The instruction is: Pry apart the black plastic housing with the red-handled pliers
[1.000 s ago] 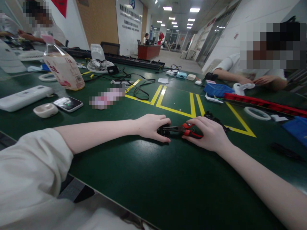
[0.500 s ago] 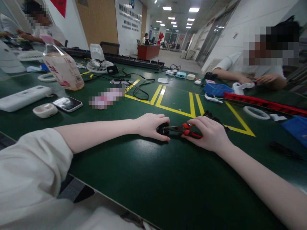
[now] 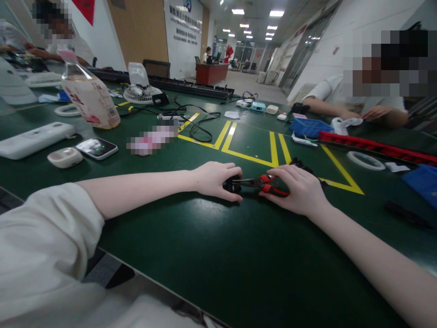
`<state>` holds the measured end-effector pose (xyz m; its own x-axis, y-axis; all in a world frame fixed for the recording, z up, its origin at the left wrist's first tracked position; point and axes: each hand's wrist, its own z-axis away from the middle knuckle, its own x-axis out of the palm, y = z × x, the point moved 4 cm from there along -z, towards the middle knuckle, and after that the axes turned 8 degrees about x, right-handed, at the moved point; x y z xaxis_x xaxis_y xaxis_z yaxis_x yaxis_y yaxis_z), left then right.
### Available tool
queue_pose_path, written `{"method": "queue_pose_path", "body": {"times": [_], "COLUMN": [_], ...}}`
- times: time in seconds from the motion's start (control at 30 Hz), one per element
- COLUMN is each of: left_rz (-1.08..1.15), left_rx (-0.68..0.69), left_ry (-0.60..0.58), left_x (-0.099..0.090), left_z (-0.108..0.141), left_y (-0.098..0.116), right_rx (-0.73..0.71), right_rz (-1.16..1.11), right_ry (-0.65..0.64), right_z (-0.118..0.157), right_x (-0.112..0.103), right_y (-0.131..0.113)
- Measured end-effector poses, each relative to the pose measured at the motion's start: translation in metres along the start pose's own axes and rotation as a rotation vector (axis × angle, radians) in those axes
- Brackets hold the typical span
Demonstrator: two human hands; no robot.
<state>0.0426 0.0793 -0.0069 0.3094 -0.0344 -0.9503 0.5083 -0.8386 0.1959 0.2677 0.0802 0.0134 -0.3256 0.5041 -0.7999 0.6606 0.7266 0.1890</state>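
My left hand (image 3: 216, 180) is closed around a small black part (image 3: 231, 184) low over the green table; most of the part is hidden by thumb and fingers. In my right hand (image 3: 302, 189) are red-and-black handled needle-nose pliers (image 3: 266, 183), gripped by the handles. Their long metal jaws point left and reach the black part. Whether the jaws clamp it, I cannot tell. Just behind my right hand lies a dark object (image 3: 300, 166), partly covered by the hand.
Yellow tape lines (image 3: 251, 157) mark the green table (image 3: 218, 255). To the left stand a drink bottle (image 3: 90, 98), a white case (image 3: 64, 157) and a small screen device (image 3: 97, 148). At right are a blue tray (image 3: 309, 126), a red strip (image 3: 375, 148) and a seated person's arm (image 3: 327, 105).
Both my hands, the pliers and the black part stay almost in place. Across the table on the right, the seated person's head and hands have shifted slightly.
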Motion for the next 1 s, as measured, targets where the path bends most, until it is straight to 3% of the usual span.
{"method": "queue_pose_path", "body": {"times": [1.0], "left_rz": [0.003], "left_rx": [0.001], "left_ry": [0.007], "left_x": [-0.0002], "left_z": [0.0004], "left_y": [-0.0003], "right_rx": [-0.045], "right_rz": [0.019], "right_ry": [0.015], "right_z": [-0.0005], "right_x": [0.0014], "right_y": [-0.0005]}}
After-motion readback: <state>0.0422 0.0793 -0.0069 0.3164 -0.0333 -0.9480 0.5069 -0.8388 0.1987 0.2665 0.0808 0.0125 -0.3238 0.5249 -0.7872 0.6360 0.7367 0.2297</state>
